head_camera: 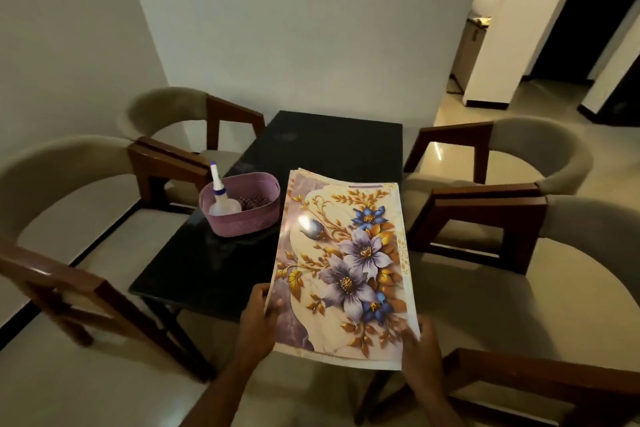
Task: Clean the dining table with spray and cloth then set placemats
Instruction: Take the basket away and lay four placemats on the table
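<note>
I hold a stack of floral placemats [346, 260], cream with purple and blue flowers, above the near right part of the black dining table [311, 142]. My left hand [258, 319] grips the stack's near left edge. My right hand [420, 347] grips its near right corner. A pink basket [242, 218] stands on the table's left side. A clear spray bottle [221, 201] with a white and blue nozzle stands in it beside a dark checked cloth [254, 201].
Two beige chairs with brown wooden arms flank the table on the left [69, 191] and two on the right [502, 163]. A white wall stands behind the table. An open passage with a shiny floor lies at the far right.
</note>
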